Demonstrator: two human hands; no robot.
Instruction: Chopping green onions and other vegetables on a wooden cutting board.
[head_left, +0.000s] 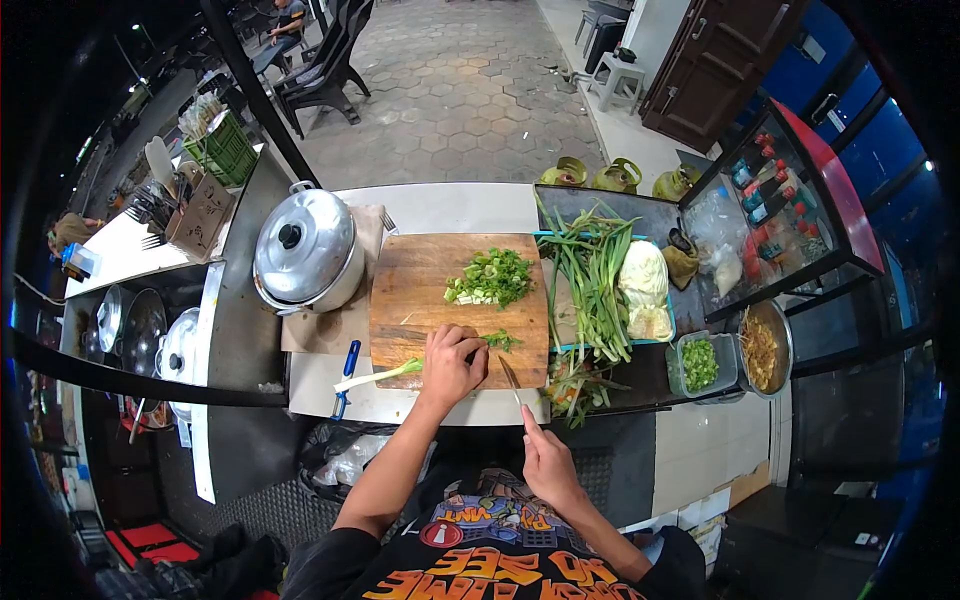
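A wooden cutting board (405, 285) lies in front of me, with a pile of chopped greens (491, 279) on its upper right. My left hand (452, 364) presses on a spring onion (382, 374) near the board's lower edge; the white end sticks out to the left past the board. A few cut green leaves (501, 340) lie just right of my fingers. My right hand (547, 457) grips a kitchen knife (510, 375), its blade over the board's lower right corner, apart from my left hand. A blue-handled peeler (347, 375) rests left of the board.
A lidded aluminium pot (306, 247) stands at left. At right are a tray (667, 339) with spring onions (600, 277) and cabbage (645, 277), a plastic tub (731, 364) of chopped greens and a metal bowl (786, 360). A glass display case (780, 202) stands beyond.
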